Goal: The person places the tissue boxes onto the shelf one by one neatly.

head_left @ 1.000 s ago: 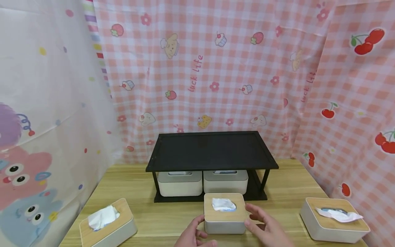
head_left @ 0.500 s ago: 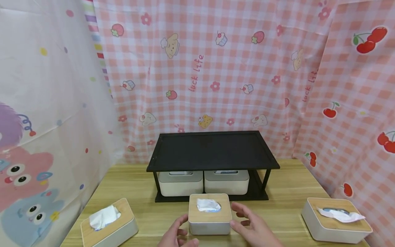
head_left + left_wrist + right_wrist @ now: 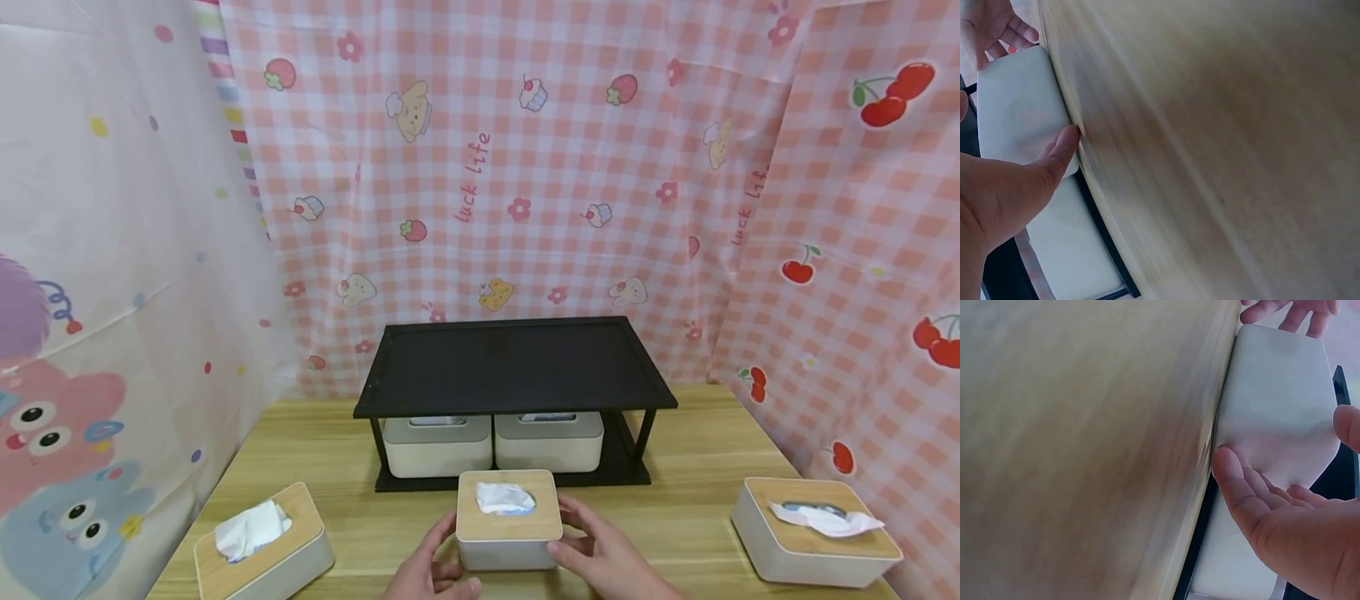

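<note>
A white tissue box (image 3: 507,553) with a wood-look lid and a tuft of tissue (image 3: 506,498) stands at the front middle of the table, level. Flanking it are my two hands. My left hand (image 3: 429,568) is at its left side; in the left wrist view the thumb (image 3: 1063,147) lies close along the lower part of the pale box wall (image 3: 1019,103). My right hand (image 3: 603,557) touches the right side with its fingertips, the thumb near the front corner. In the right wrist view its fingers (image 3: 1244,494) are loosely bent beside the box. The box's underside is hidden.
Behind stands a low black shelf (image 3: 517,367) with two grey-lidded tissue boxes (image 3: 438,458) under its top. Another wood-lidded tissue box (image 3: 277,567) sits at the left, turned at an angle, and one more tissue box (image 3: 817,558) at the right. Patterned curtains (image 3: 517,167) enclose the table.
The wood-lidded tissue box in the middle has shifted left together with both hands, mostly in the first half second. Since then my right hand has drawn in against its side.
</note>
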`<state>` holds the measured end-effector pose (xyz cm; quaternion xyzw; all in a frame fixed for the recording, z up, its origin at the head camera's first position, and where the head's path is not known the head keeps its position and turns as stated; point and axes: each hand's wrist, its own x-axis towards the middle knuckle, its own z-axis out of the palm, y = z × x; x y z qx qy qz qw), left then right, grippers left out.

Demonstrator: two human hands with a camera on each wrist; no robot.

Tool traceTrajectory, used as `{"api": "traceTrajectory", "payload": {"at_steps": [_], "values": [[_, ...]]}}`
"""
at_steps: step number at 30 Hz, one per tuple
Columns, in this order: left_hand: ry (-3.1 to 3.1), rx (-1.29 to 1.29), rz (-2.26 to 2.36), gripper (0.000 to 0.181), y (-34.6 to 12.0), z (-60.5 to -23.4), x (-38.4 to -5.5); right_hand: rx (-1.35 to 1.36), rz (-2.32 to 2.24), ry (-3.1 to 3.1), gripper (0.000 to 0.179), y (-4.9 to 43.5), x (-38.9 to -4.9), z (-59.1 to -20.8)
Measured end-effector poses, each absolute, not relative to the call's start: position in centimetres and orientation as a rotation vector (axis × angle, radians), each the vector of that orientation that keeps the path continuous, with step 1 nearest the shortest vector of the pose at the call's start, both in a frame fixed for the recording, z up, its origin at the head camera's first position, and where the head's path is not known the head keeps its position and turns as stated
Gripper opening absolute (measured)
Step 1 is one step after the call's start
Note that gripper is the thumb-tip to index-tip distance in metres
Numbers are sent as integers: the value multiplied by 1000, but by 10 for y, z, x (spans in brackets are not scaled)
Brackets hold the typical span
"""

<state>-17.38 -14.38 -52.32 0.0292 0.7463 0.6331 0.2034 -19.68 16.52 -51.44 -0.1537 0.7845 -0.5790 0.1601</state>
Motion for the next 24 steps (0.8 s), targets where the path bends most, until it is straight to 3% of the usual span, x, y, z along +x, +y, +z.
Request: {"api": "traceTrajectory", "payload": {"at_steps": [13, 24], "values": [[2002, 209, 1902, 103, -145, -526, -171, -426, -1690, 2200, 85, 164, -199, -516], [2010, 132, 1870, 104, -143, -525, -173, -392, -1670, 2194, 86, 162, -199, -513]]}}
